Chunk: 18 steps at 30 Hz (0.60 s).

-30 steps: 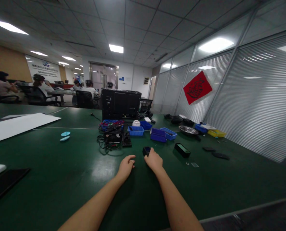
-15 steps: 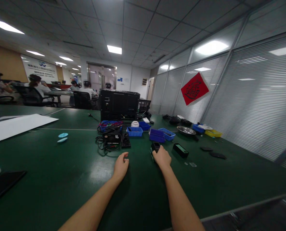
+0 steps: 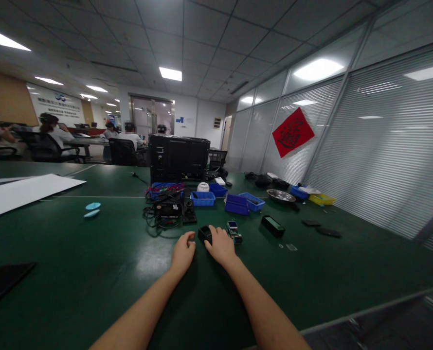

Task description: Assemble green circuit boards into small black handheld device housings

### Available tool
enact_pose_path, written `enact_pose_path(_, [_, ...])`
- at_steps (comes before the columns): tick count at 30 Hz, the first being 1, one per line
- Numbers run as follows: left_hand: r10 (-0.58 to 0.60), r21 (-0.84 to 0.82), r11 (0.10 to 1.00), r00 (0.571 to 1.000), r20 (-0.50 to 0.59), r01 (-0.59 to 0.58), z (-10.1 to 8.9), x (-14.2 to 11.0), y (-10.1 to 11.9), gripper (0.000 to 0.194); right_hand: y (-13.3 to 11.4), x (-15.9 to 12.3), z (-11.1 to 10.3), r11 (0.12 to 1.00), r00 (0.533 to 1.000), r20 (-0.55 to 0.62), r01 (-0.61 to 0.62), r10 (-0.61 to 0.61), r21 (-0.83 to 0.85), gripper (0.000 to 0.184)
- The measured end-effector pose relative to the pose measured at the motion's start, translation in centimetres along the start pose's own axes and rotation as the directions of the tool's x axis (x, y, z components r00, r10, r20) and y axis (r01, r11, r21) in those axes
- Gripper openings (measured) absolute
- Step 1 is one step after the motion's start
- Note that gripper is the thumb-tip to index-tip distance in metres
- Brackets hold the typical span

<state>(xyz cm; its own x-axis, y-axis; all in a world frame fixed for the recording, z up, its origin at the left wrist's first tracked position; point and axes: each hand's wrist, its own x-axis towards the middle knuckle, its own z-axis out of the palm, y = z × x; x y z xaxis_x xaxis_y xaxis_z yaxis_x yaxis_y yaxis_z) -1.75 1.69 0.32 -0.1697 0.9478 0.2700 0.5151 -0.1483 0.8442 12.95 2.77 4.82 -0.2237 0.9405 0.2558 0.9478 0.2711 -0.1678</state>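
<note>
My right hand [image 3: 222, 246] grips a black plastic casing [image 3: 204, 234] with a window-like opening at its top. The hand covers the casing's right side. Just right of those fingers lies a circuit board [image 3: 234, 233] with a small screen. My left hand [image 3: 183, 252] rests near the green table top, left of the casing and apart from it. Its fingers are loosely bent, thumb and forefinger apart, with nothing between them. Farther right stands an oblong black box [image 3: 274, 226] with a green inside. A clear plastic piece [image 3: 291, 247] lies in front of it.
Behind my hands are tangled cables with a black device [image 3: 169, 212], blue bins [image 3: 203, 199] and a purple-blue bin [image 3: 237, 204]. A large black monitor [image 3: 180, 158] stands beyond. At right sit a metal bowl [image 3: 281, 196] and a yellow bin [image 3: 321, 199]. People sit far left.
My right hand has moved left with the black casing, toward my left hand. The circuit board now shows where the casing was. My left hand has hardly moved.
</note>
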Motion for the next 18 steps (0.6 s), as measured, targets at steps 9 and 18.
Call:
enact_pose_path(9, [0.004, 0.0, 1.0, 1.0, -0.006, -0.004, 0.0, 0.0, -0.1, 0.035, 1.4, 1.1, 0.1, 0.961, 0.991, 0.02, -0.13, 0.129, 0.242, 0.04])
enact_pose_path(18, [0.012, -0.007, 1.0, 1.0, -0.017, -0.012, 0.1, 0.1, -0.4, 0.035, 2.1, 1.3, 0.1, 0.972, 0.99, -0.091, -0.09, 0.112, 0.216, 0.039])
